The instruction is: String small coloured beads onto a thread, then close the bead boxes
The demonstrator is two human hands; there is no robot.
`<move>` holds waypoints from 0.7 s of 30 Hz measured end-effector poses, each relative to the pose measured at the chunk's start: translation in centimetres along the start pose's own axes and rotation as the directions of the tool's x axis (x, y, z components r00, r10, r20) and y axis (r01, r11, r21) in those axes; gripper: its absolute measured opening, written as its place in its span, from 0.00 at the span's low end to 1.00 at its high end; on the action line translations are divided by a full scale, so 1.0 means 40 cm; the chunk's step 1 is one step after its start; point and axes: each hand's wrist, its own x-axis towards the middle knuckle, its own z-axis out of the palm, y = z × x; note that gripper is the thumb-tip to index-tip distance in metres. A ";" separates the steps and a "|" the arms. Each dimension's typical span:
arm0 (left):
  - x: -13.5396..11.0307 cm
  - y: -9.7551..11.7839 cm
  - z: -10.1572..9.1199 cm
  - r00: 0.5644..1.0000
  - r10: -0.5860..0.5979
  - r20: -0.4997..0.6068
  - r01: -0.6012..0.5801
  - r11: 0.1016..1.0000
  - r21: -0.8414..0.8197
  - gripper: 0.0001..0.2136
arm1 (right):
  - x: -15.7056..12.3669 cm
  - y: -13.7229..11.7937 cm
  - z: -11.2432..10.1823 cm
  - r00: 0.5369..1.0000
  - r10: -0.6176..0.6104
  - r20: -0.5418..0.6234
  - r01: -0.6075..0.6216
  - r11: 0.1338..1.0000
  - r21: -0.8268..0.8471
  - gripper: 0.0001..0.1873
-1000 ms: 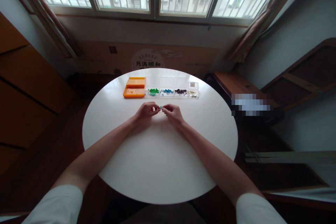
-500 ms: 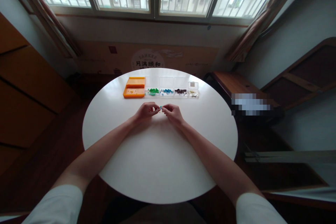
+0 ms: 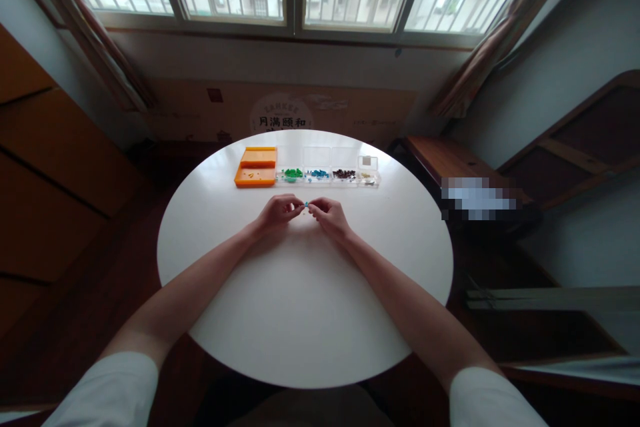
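Observation:
My left hand [image 3: 281, 209] and my right hand [image 3: 327, 215] meet fingertip to fingertip above the middle of the white table. Between their pinched fingers is a tiny blue piece [image 3: 307, 204], too small to name more closely. Both hands are closed on it from either side. A tiny yellowish bit [image 3: 304, 213] shows just below the fingertips. Beyond the hands stand clear boxes with small green pieces [image 3: 293, 174], blue pieces [image 3: 319, 174] and dark brown pieces [image 3: 345, 174].
An orange box [image 3: 255, 181] with its lid raised holds a few small yellow bits at the left of the row. A small clear box [image 3: 367, 177] ends the row at the right. The round white table [image 3: 305, 320] sits before a window; a wooden bench [image 3: 440, 157] stands at the right.
Both hands stay in nearly the same place. The small blue piece between the fingertips looks slightly turned.

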 end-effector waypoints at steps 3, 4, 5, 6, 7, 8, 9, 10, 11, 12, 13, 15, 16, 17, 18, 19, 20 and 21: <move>0.001 0.004 -0.002 1.000 -0.008 -0.018 0.008 1.000 0.000 0.10 | -0.001 -0.005 0.002 1.000 0.017 -0.008 -0.017 1.000 0.020 0.12; 0.002 0.004 -0.003 1.000 -0.009 -0.021 0.009 1.000 0.003 0.10 | -0.002 -0.007 0.002 1.000 0.023 -0.010 -0.023 0.999 0.027 0.12; 0.002 0.005 -0.003 1.000 -0.011 -0.023 0.011 1.000 0.006 0.10 | -0.003 -0.010 0.003 1.000 0.027 -0.008 -0.027 0.999 0.035 0.12; 0.001 0.005 -0.003 1.000 -0.011 -0.022 0.012 1.000 0.007 0.10 | -0.003 -0.011 0.004 1.000 0.029 -0.004 -0.029 0.999 0.043 0.12; 0.001 0.005 -0.003 1.000 -0.011 -0.020 0.011 1.000 0.006 0.11 | -0.004 -0.013 0.004 1.000 0.030 0.002 -0.030 0.998 0.053 0.13; 0.001 0.005 -0.003 1.000 -0.009 -0.018 0.009 1.000 0.004 0.11 | -0.004 -0.014 0.004 1.000 0.028 0.007 -0.028 0.998 0.061 0.13; 0.000 0.005 -0.003 1.000 -0.007 -0.013 0.007 1.000 0.003 0.11 | -0.005 -0.014 0.003 1.000 0.024 0.012 -0.025 0.997 0.066 0.14; 0.000 0.006 -0.003 1.000 -0.004 -0.007 0.004 1.000 0.004 0.11 | -0.005 -0.014 0.003 1.000 0.020 0.017 -0.021 0.997 0.069 0.14; 0.000 0.007 -0.002 1.000 -0.001 0.001 0.001 1.000 0.005 0.11 | -0.005 -0.013 0.002 1.000 0.014 0.021 -0.016 0.998 0.068 0.14; -0.001 0.008 -0.002 1.000 0.000 0.005 0.000 1.000 0.007 0.11 | -0.004 -0.012 0.001 1.000 0.008 0.023 -0.009 0.998 0.065 0.13; 0.000 0.009 -0.003 1.000 0.002 0.007 -0.002 1.000 0.008 0.11 | -0.003 -0.010 0.001 1.000 0.001 0.025 -0.002 0.998 0.062 0.13; 0.001 0.009 -0.004 1.000 -0.002 -0.003 0.002 1.000 0.014 0.11 | 0.000 -0.005 0.000 1.000 -0.007 0.013 0.006 0.998 0.064 0.13; 0.002 0.008 -0.006 1.000 -0.010 -0.019 0.010 1.000 0.021 0.11 | 0.002 -0.002 -0.001 1.000 -0.004 -0.006 0.004 0.998 0.070 0.13; 0.003 0.006 -0.007 0.999 -0.022 -0.043 0.024 0.999 0.031 0.12 | 0.004 0.001 0.000 0.999 0.005 -0.035 -0.003 0.997 0.079 0.14; 0.004 0.002 -0.010 0.996 -0.040 -0.078 0.043 0.998 0.041 0.12 | 0.005 0.004 0.001 0.997 0.019 -0.068 -0.013 0.996 0.089 0.14; 0.006 -0.004 -0.012 0.991 -0.062 -0.121 0.068 0.997 0.046 0.13 | 0.006 0.007 0.002 0.994 0.036 -0.101 -0.027 0.995 0.097 0.14; 0.007 -0.012 -0.014 0.982 -0.089 -0.166 0.098 0.994 0.044 0.14 | 0.005 0.009 0.005 0.991 0.053 -0.127 -0.040 0.994 0.101 0.14; 0.009 -0.020 -0.016 0.971 -0.119 -0.208 0.129 0.991 0.031 0.15 | 0.005 0.009 0.007 0.988 0.066 -0.143 -0.052 0.994 0.099 0.14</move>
